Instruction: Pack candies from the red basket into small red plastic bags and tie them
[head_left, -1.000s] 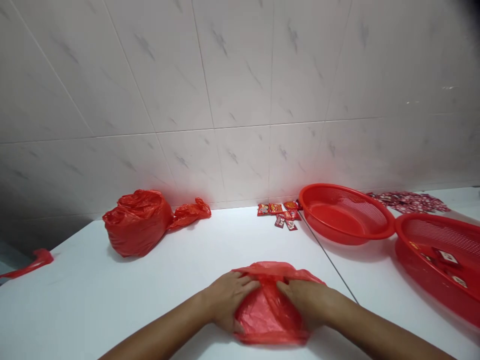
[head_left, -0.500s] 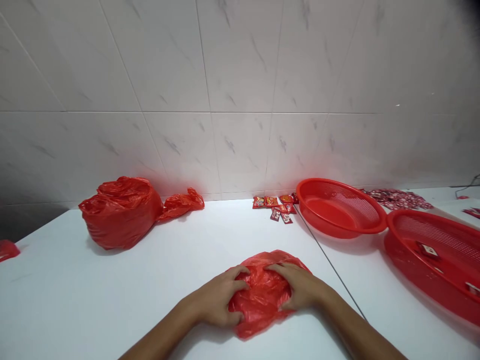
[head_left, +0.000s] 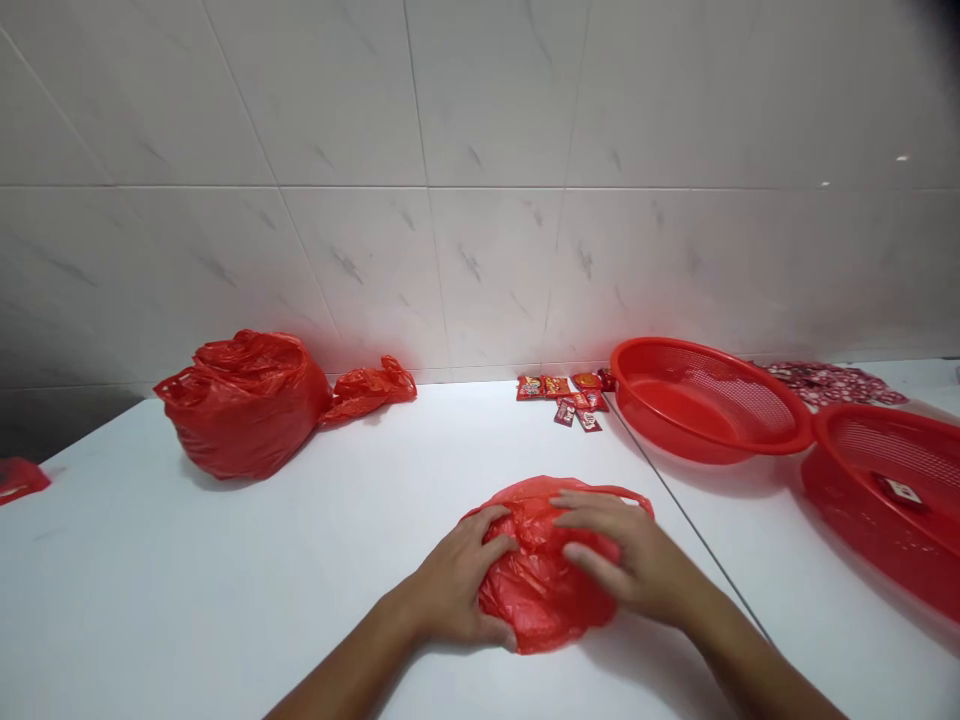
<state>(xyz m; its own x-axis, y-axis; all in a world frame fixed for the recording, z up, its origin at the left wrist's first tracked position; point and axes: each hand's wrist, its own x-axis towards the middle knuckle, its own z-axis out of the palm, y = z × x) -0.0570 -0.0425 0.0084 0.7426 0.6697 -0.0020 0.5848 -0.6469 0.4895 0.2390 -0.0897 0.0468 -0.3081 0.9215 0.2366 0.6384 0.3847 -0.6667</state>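
Observation:
A crumpled red plastic bag (head_left: pixel 536 585) lies on the white table in front of me. My left hand (head_left: pixel 469 580) rests on its left side, fingers spread and curved over the thin plastic, thumb near the lower edge. Over the bag's right side is my right hand (head_left: pixel 622 550), its fingers apart and slightly blurred. The right fingertips look lifted off the plastic, with nothing between them. Whatever the bag may contain cannot be made out.
A full red bag (head_left: pixel 244 410) and a smaller crumpled one (head_left: pixel 371 390) stand at the back left. Several small snack packets (head_left: pixel 577 398) lie by the tiled wall. To the right are two red baskets, one round (head_left: pixel 705 400) and one larger (head_left: pixel 885 520) with packets inside.
My right hand has lifted and shifted right from the bag's surface. My left hand stays on the bag, which looks rounder and flatter. The view has tilted down a little.

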